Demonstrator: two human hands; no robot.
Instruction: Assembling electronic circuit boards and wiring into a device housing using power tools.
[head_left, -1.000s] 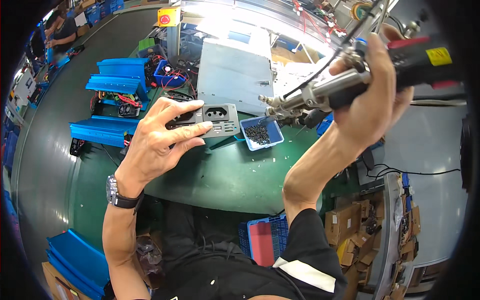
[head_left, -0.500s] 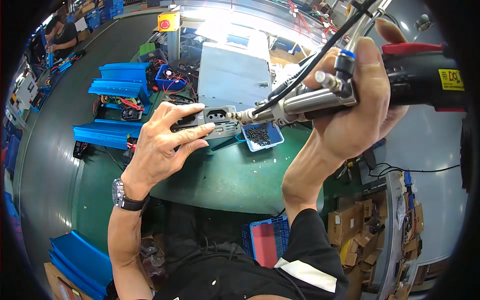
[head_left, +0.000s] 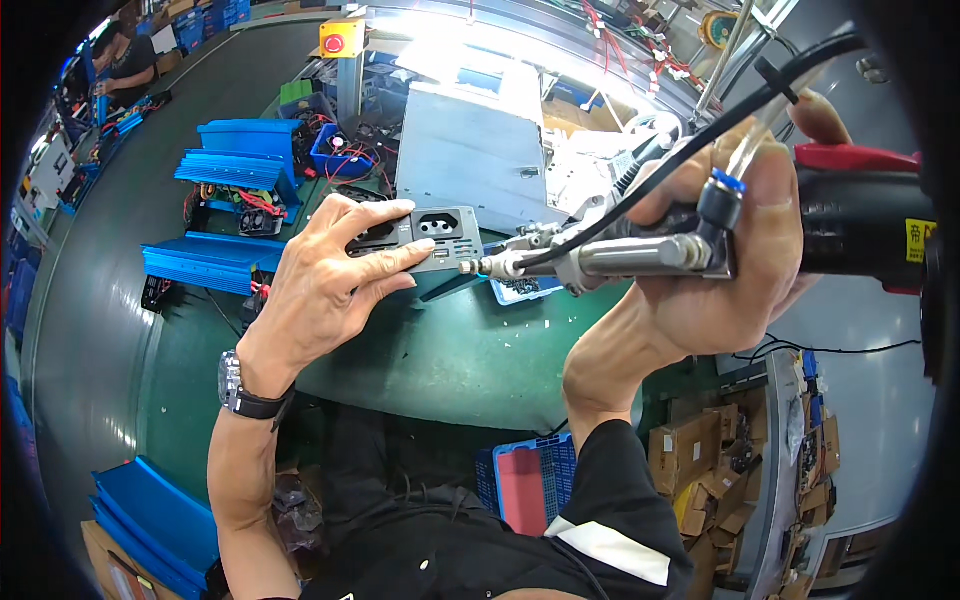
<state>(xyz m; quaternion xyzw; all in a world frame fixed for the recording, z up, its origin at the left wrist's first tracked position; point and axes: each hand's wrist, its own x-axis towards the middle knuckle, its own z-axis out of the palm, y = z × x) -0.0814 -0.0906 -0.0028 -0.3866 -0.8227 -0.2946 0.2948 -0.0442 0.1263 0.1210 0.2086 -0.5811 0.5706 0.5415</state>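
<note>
My left hand (head_left: 330, 285) grips a grey metal end panel (head_left: 432, 238) with black sockets set into it, held up above the green workbench (head_left: 450, 360). My right hand (head_left: 720, 270) is wrapped around a powered screwdriver (head_left: 640, 255) with a black and red body and a black cable. The tool lies level, and its tip (head_left: 470, 266) touches the panel's right end. A wristwatch (head_left: 240, 392) sits on my left wrist.
A grey metal case (head_left: 470, 160) lies behind the panel. A small blue tray (head_left: 525, 290) sits under the tool. Blue finned housings (head_left: 225, 215) with wiring stand at the left. A blue and red crate (head_left: 525, 485) and cardboard boxes (head_left: 700, 470) are below. Another person (head_left: 125, 60) works far left.
My right hand has swung the screwdriver down from a tilt to level and brought its tip against the panel's right end. My left hand has kept the panel raised.
</note>
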